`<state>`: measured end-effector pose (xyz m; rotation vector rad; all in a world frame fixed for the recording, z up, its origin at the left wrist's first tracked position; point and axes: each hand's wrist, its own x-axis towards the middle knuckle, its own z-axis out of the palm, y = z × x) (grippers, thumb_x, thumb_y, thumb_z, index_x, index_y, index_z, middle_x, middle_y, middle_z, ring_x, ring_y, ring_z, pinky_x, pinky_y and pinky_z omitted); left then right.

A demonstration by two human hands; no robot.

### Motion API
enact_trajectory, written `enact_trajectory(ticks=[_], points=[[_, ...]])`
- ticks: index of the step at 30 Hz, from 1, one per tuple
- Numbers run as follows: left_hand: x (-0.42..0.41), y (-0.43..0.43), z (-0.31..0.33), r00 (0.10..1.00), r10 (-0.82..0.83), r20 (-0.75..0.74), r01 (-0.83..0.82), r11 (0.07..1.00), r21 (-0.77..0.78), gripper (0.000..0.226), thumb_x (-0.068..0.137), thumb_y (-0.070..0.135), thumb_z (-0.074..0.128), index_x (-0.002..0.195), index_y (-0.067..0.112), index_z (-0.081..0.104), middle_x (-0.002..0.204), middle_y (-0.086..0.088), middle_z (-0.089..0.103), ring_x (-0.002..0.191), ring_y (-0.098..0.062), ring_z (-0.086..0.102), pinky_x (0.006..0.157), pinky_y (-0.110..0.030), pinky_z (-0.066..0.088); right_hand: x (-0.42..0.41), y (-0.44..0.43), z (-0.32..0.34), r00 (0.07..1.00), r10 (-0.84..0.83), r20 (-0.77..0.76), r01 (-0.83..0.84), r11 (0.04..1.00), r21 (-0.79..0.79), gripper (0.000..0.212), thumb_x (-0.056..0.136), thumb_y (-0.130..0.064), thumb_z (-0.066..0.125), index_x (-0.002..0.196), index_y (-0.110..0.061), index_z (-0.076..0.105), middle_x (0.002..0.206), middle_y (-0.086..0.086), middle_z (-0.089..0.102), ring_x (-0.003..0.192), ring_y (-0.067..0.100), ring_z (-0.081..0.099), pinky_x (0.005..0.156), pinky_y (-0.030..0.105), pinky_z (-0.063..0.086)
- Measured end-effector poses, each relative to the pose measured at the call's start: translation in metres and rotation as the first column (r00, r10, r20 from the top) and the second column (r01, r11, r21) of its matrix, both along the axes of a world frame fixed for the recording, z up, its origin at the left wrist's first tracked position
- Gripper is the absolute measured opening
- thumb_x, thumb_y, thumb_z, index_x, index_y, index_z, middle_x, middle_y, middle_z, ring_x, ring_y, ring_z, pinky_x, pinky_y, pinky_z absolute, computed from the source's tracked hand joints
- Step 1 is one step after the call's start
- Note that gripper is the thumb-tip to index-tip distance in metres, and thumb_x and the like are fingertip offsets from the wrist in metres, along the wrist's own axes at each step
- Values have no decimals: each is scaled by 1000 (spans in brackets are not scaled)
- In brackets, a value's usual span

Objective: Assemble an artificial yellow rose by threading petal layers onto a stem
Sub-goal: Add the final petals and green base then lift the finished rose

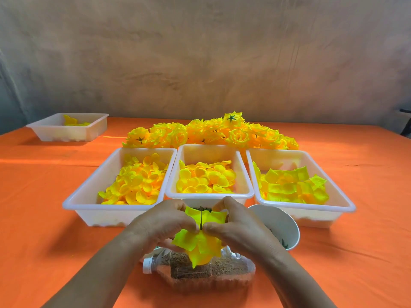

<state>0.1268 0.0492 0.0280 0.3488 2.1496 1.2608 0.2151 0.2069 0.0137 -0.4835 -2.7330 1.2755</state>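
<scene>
Both my hands meet low in the middle of the view around a half-built yellow rose. A thin dark stem sticks up through its neon-yellow petal layers. My left hand pinches the petals from the left, and my right hand pinches them from the right; the thumbs meet at the stem's base. Beyond the hands stand three white trays of petals: round orange-yellow ones at left, round ones in the middle, squarish neon-yellow ones at right.
A pile of finished yellow roses lies behind the trays. A fourth white tray sits far left. A white cup tilts beside my right hand. A clear plastic bottle with brown contents lies under my wrists on the orange tablecloth.
</scene>
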Motion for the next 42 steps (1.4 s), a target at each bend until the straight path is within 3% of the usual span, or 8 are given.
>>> enact_trajectory(ticks=[4, 7, 13, 20, 27, 33, 36, 42], points=[[-7, -9, 7, 995, -23, -101, 18, 999, -51, 35, 80, 18, 79, 107, 19, 57, 84, -9, 59, 61, -16, 57, 58, -29, 48, 3, 12, 0, 999, 12, 48, -14, 999, 45, 55, 71, -62, 68, 115, -34, 52, 76, -14, 54, 74, 10, 60, 65, 26, 46], [-15, -16, 13, 985, 1, -170, -4, 1000, -22, 27, 83, 27, 77, 105, 23, 62, 95, -8, 66, 80, -19, 66, 67, -29, 53, 6, 26, 7, 999, -33, 9, 33, 999, 30, 36, 82, -59, 63, 107, -34, 58, 56, -15, 61, 50, -5, 57, 46, 10, 39], [-31, -9, 5, 960, 116, -256, -74, 983, 166, 11, 86, 16, 74, 96, 16, 70, 95, -10, 68, 89, -26, 67, 83, -44, 59, 8, 61, 16, 989, -146, -30, 143, 986, -82, 14, 88, -39, 65, 87, -25, 65, 53, -4, 62, 37, 2, 48, 38, 15, 33], [-55, 9, -19, 932, 231, -280, -160, 954, 255, 6, 87, 12, 72, 91, 16, 71, 97, -7, 68, 92, -25, 67, 74, -34, 56, -2, 109, 18, 939, -321, -122, 335, 933, 128, 8, 85, -30, 63, 88, -26, 69, 84, 0, 71, 74, 19, 63, 65, 29, 46], [-77, 17, -41, 954, 209, -217, -180, 973, 145, 5, 86, 12, 73, 89, 15, 72, 95, -7, 70, 88, -24, 67, 69, -30, 54, -39, 189, 14, 788, -567, -240, 614, 693, 378, 48, 90, -28, 59, 135, -16, 50, 133, 19, 49, 123, 40, 44, 102, 41, 35], [-85, 18, -47, 950, 231, -211, -203, 968, 144, 6, 83, 7, 74, 83, 13, 74, 80, -5, 71, 77, -21, 65, 62, -28, 52, -57, 230, 10, 769, -639, 15, 574, 700, 425, 32, 85, -27, 64, 113, -11, 66, 121, 18, 63, 114, 36, 55, 87, 36, 46], [-86, 19, -48, 946, 241, -216, -212, 966, 149, 8, 83, 5, 73, 81, 12, 75, 77, -5, 70, 72, -18, 64, 60, -27, 52, -61, 234, 12, 779, -620, -89, 610, 719, 332, 10, 83, -22, 67, 84, -12, 67, 101, 19, 68, 99, 36, 60, 70, 31, 39], [-87, 20, -49, 941, 259, -216, -227, 960, 163, 9, 83, 3, 72, 80, 11, 74, 78, -8, 71, 76, -21, 66, 62, -28, 52, -54, 230, 24, 668, -671, -321, 623, 741, -251, 23, 83, -31, 71, 88, -9, 70, 91, 16, 71, 89, 35, 67, 80, 45, 55]])
